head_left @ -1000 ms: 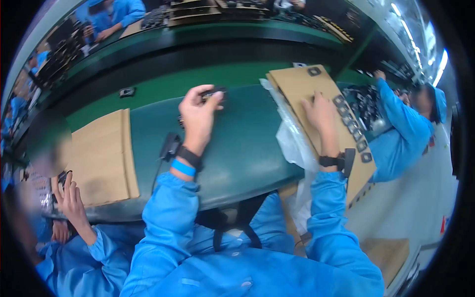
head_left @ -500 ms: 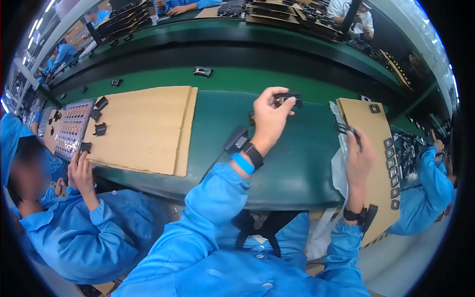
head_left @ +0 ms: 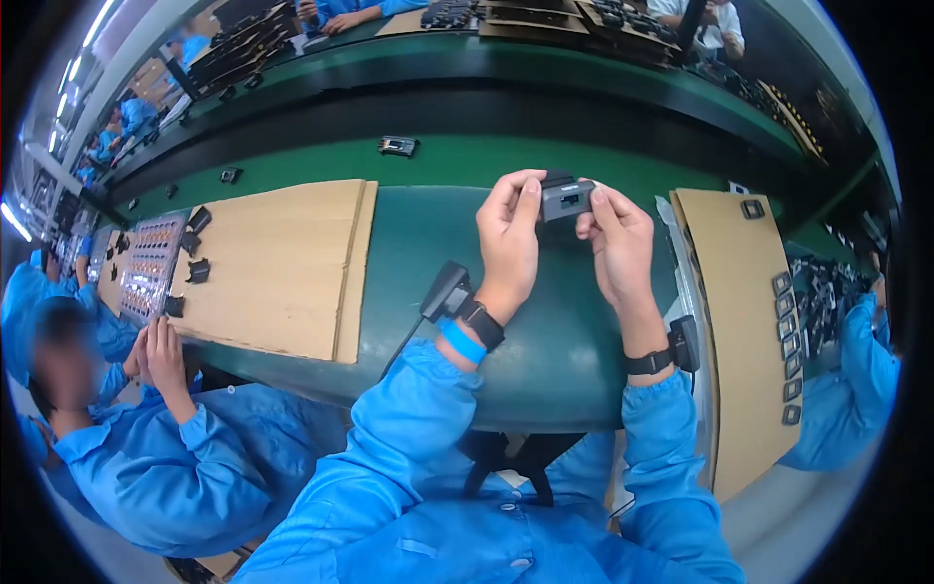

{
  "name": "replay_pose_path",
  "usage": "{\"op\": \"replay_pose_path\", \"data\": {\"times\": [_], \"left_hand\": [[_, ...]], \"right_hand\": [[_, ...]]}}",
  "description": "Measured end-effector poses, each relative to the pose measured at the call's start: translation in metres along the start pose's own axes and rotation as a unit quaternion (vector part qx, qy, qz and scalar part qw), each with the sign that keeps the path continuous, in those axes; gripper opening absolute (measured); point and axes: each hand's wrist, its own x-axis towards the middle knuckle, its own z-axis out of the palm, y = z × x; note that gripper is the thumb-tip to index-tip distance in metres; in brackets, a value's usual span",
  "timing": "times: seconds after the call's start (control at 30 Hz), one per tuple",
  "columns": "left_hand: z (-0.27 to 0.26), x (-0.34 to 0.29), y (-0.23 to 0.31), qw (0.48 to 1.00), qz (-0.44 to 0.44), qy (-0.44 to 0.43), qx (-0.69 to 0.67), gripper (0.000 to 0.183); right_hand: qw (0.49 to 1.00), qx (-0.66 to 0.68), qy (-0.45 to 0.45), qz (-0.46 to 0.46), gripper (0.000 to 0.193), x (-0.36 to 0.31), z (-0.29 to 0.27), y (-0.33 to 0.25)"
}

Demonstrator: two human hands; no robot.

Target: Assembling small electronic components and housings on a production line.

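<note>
Between my two hands, above the green work mat (head_left: pixel 545 360), is a small dark grey plastic housing (head_left: pixel 566 202) with a rectangular window in its front. My left hand (head_left: pixel 510 243) pinches its left end between thumb and fingers. At its right end, the thumb and fingers of my right hand (head_left: pixel 621 243) are closed on it. A second dark part shows along the housing's upper left edge; whether the two are joined I cannot tell. Each wrist wears a black strap with a small black box, and a blue band circles the left one.
Cardboard sheets (head_left: pixel 282 273) lie left, with several black parts and a clear tray (head_left: pixel 151 248) of small pieces. On the right cardboard (head_left: pixel 725 321), several dark frames (head_left: pixel 786 331) form a row. A device (head_left: pixel 398 146) sits on the green belt beyond. Co-workers sit on both sides.
My right hand has come left from the right cardboard to meet my left hand at the housing. A dark grey windowed face now shows between them. My left hand has shifted slightly left.
</note>
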Motion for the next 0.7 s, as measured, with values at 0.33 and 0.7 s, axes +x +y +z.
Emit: {"op": "replay_pose_path", "data": {"times": [0.33, 0.7], "left_hand": [[0.013, -0.009, -0.004, 0.994, 0.043, -0.087, 0.046, 0.027], [0.01, -0.005, 0.003, 0.998, -0.006, -0.055, 0.001, 0.027]], "right_hand": [[0.987, -0.124, 0.066, -0.075, 0.023, 0.0, -0.002, 0.012], [0.968, -0.202, 0.071, -0.128, 0.023, -0.002, -0.003, 0.015]]}}
